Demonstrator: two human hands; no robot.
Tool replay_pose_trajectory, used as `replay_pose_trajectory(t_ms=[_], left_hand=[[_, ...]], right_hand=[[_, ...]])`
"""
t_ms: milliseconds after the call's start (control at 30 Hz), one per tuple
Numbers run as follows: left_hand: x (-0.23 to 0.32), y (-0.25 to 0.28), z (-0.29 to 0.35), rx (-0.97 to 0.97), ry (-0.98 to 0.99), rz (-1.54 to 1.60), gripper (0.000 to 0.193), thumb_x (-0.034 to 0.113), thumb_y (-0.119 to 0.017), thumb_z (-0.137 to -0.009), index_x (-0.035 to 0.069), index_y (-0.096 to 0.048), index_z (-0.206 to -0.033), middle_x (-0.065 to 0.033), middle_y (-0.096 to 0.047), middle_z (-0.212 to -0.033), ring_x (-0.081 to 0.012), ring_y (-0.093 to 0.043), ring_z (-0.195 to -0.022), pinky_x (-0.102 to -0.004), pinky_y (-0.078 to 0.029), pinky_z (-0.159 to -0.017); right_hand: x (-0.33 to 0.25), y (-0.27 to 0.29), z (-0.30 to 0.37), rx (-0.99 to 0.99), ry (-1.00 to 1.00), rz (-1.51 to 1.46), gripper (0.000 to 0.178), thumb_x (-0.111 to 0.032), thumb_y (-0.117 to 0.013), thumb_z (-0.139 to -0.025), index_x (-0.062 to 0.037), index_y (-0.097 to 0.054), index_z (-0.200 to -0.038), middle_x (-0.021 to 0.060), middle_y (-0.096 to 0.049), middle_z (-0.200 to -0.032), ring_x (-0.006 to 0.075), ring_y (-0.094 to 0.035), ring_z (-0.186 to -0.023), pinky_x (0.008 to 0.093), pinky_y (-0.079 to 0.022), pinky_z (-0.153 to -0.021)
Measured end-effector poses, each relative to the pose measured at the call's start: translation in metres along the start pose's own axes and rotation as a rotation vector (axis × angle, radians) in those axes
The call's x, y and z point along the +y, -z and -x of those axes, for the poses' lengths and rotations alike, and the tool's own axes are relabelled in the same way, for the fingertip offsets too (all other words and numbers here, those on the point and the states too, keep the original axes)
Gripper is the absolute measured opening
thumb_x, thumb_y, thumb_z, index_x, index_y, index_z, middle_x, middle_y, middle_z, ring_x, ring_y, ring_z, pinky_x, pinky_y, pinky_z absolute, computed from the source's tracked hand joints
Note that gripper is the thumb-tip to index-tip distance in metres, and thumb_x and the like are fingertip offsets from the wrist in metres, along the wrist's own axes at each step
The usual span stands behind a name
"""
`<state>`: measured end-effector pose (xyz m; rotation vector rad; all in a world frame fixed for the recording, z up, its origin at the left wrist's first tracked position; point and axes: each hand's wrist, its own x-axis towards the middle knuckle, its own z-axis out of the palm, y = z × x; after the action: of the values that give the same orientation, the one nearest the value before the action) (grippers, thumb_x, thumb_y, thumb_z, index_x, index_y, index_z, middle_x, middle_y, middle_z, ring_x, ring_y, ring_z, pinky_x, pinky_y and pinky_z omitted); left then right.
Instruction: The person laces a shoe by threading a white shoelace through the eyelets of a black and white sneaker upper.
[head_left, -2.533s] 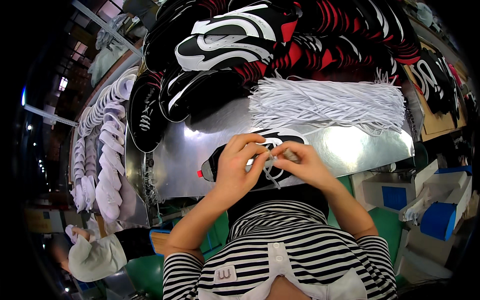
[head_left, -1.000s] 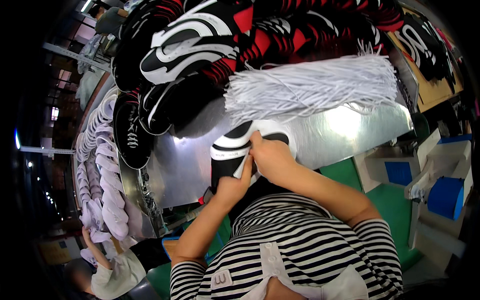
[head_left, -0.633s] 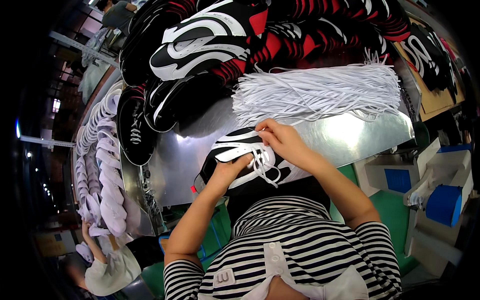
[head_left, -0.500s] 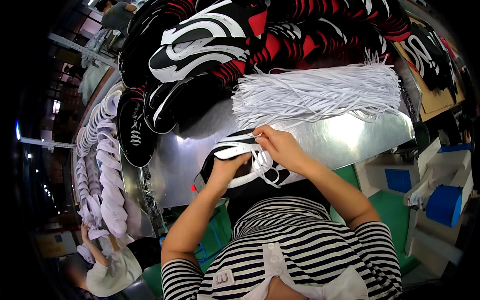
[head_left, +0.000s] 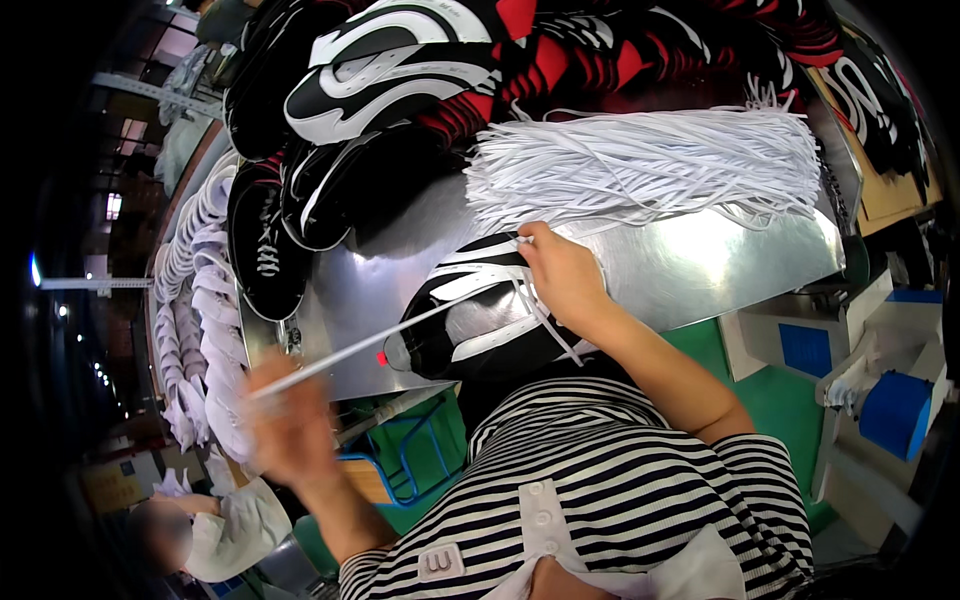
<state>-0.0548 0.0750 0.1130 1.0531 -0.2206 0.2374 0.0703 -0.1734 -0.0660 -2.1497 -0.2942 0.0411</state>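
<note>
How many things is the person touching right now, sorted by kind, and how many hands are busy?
Black-and-white shoe upper on the metal table: 1
White flat shoelace pulled tight through it: 1
Hands at work: 2, the left hand pulling the lace out sideways, the right hand pressing on the shoe
Total: 4

Left hand [head_left: 290, 415] out to near left, motion-blurred, fingers closed in a pinch, forearm angled up from lower edge. Right hand [head_left: 562, 275] farther off at centre, fingers curled in pinch, wrist bent, bare forearm extended from right
</note>
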Motion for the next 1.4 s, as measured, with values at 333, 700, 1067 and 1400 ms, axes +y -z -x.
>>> replay_pose_trajectory(t_ms=[333, 700, 1067, 1400], left_hand=[[-0.154, -0.013, 0.028, -0.167, -0.024, -1.315, 0.018, 0.002, -0.076, -0.074, 0.004, -0.065, -0.088, -0.011, -0.062, -0.105, -0.0302, -0.062, -0.09, -0.0381, -0.049, -0.075], [-0.152, -0.011, 0.015, -0.113, 0.216, -1.391, 0.024, 0.015, -0.079, -0.078, 0.002, -0.063, -0.09, -0.0139, -0.067, -0.082, -0.0322, -0.067, -0.073, -0.0383, -0.051, -0.064], [-0.155, -0.001, 0.018, -0.278, 0.13, -1.263, 0.02, 0.009, -0.077, -0.08, 0.001, -0.062, -0.09, -0.0137, -0.068, -0.082, -0.0307, -0.065, -0.067, -0.0361, -0.049, -0.058], [-0.152, 0.002, 0.031, -0.461, -0.171, -1.471, 0.015, 0.009, -0.075, -0.08, 0.005, -0.064, -0.089, -0.0077, -0.054, -0.072, -0.0268, -0.057, -0.063, -0.0381, -0.045, -0.057]], right_hand=[[-0.017, 0.04, 0.043, -0.186, 0.051, -0.463, 0.026, -0.01, -0.059, -0.099, -0.0006, -0.053, -0.123, 0.0129, -0.068, -0.094, 0.0173, -0.068, -0.089, 0.0298, -0.053, -0.079], [-0.014, 0.03, 0.076, -0.304, 0.004, -0.277, 0.015, -0.012, -0.061, -0.097, -0.0019, -0.054, -0.106, 0.0126, -0.07, -0.085, 0.0238, -0.071, -0.075, 0.032, -0.053, -0.066], [-0.018, -0.014, 0.071, -0.258, -0.161, -0.457, 0.017, -0.012, -0.058, -0.098, -0.0012, -0.049, -0.106, 0.0127, -0.068, -0.079, 0.0235, -0.069, -0.07, 0.0331, -0.052, -0.064], [-0.022, 0.054, 0.048, -0.398, 0.193, -0.15, 0.017, -0.016, -0.065, -0.091, -0.0065, -0.062, -0.104, 0.0129, -0.07, -0.088, 0.0319, -0.068, -0.077, 0.0372, -0.052, -0.067]])
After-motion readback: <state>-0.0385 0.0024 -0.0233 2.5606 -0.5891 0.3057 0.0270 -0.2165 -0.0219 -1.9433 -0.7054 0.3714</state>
